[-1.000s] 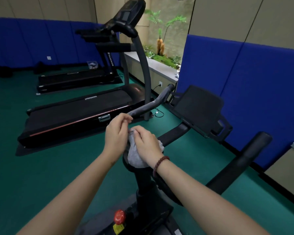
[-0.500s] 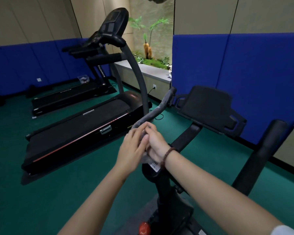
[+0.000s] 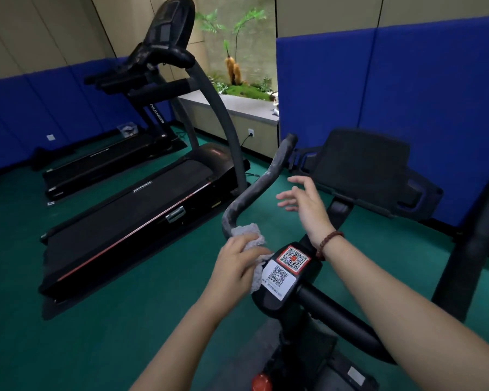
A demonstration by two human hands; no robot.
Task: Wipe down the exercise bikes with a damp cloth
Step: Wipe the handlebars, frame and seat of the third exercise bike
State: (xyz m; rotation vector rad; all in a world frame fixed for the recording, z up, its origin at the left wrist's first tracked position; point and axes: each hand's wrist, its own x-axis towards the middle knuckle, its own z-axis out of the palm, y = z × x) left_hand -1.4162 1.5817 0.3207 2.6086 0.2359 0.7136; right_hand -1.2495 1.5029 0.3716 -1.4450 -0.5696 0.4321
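The left hand [image 3: 237,263] grips a grey cloth [image 3: 249,231], its fingers curled over the bunched fabric and pressing it against the bottom bend of the left handlebar [image 3: 260,184] of the exercise bike [image 3: 336,314], just beside the black hub [image 3: 268,303] that carries two QR-code stickers [image 3: 283,275]. The right hand [image 3: 308,204], a bead bracelet [image 3: 329,244] at its wrist, hovers released with fingers spread, touching nothing, between that handlebar and the console [image 3: 362,165]. Two treadmills [image 3: 130,221] stand on the green floor [image 3: 26,277] to the left.
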